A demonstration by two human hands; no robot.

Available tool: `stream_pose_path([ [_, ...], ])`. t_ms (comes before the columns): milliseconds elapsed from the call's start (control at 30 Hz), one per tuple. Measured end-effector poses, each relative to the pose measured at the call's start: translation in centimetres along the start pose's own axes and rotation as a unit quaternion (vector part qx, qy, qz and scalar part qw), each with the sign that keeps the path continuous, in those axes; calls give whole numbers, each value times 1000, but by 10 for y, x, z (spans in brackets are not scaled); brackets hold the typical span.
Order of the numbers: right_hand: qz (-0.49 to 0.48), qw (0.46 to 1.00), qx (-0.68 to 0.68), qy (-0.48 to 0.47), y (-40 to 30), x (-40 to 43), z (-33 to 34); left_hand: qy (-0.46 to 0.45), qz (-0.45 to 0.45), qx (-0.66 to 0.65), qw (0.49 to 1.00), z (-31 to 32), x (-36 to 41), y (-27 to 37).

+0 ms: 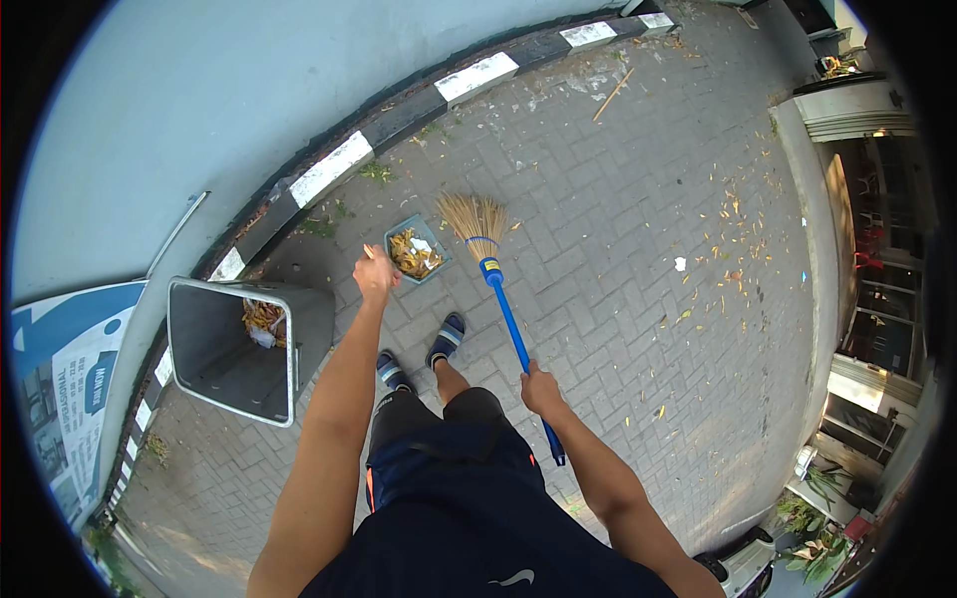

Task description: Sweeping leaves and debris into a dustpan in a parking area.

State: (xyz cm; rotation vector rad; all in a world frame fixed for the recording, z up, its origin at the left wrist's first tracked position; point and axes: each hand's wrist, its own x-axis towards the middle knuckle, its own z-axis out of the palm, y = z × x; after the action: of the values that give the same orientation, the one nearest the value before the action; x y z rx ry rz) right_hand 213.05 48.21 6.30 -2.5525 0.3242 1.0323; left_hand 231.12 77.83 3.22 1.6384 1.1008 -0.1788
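My right hand (pixel 541 388) grips the blue pole of a broom (pixel 511 318). Its stiff straw bristles (pixel 474 215) fan out over the paving on the far side of my feet. My left hand (pixel 375 273) is closed around a thin, light wooden handle (pixel 368 251), of which only the tip shows. Right beside that hand is a greenish dustpan (pixel 441 273) holding dry yellow leaves (pixel 410 253) and white scraps. The hand hides how the handle meets the pan. Left of my left forearm stands a grey bin (pixel 314 321), its mouth facing up, with leaves and a plastic bag inside.
A black-and-white kerb (pixel 478 77) runs along the pale blue wall (pixel 224 97). Fallen leaves (pixel 733 224) and a white scrap (pixel 679 264) litter the paving at right. A thin stick (pixel 613 94) lies farther off. A printed banner (pixel 82 374) hangs behind the bin.
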Motion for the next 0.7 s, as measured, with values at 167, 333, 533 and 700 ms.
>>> stream_pose_path([
  [167, -32, 996, 73, -33, 3, -67, -7, -3, 11, 1, 1000, -12, 10, -4],
  [333, -46, 990, 129, 42, 43, -115, -42, -40, -12, -20, 999, -41, 8, -10],
  [533, 24, 990, 73, 115, 92, -39, -60, -62, -5, 13, 998, -45, -10, -16],
  [700, 44, 993, 106, 39, 69, -16, -10, -54, 0, 34, 998, -32, -23, -32],
])
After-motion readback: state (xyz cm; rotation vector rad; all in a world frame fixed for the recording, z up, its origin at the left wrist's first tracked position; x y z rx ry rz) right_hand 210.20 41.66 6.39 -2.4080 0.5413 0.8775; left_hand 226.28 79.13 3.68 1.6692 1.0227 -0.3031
